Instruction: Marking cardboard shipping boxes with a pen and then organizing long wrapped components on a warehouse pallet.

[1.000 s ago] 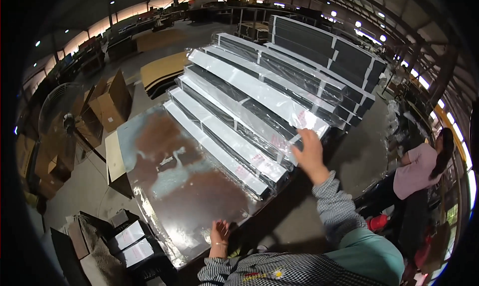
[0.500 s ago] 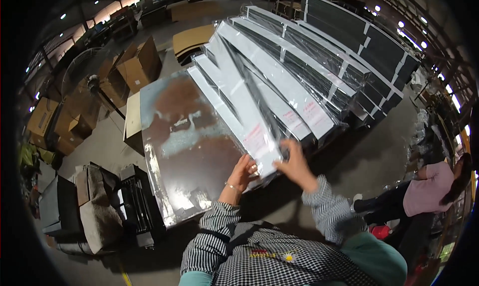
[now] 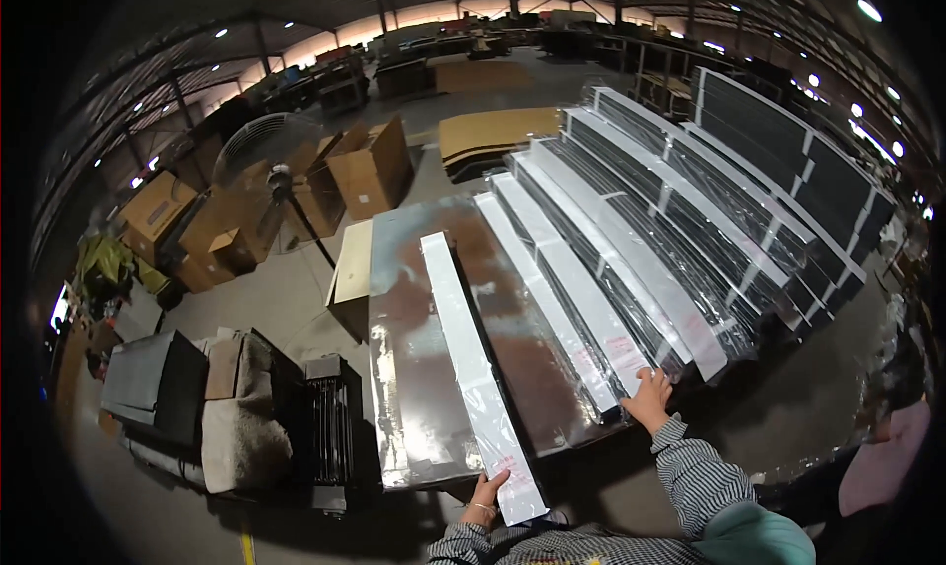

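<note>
A long, narrow package (image 3: 463, 358) with a white top and clear plastic wrap lies lengthwise on the metal-topped table (image 3: 414, 407), apart from the others. My left hand (image 3: 484, 498) is closed on its near end, thumb on top beside pink-red print. Farther right, my right hand (image 3: 650, 401) grips the near end of a second wrapped package (image 3: 581, 319), fingers curled over its white top. That one lies slanted among several similar packages (image 3: 631, 260), dark along their sides, overlapping in a fanned row. The undersides of both held ends are hidden.
Taller dark stacks with white bands (image 3: 759, 122) stand at the far right. Cardboard boxes (image 3: 370, 171) and a stand fan (image 3: 281, 176) are beyond the table's left side. Dark and beige bundles (image 3: 246, 417) sit at the near left. A person in pink (image 3: 887, 457) is at the right edge.
One package has shifted left from the row onto the bare tabletop, its near end in my left hand. My right hand has left it and moved right to another package. The view has swung.
</note>
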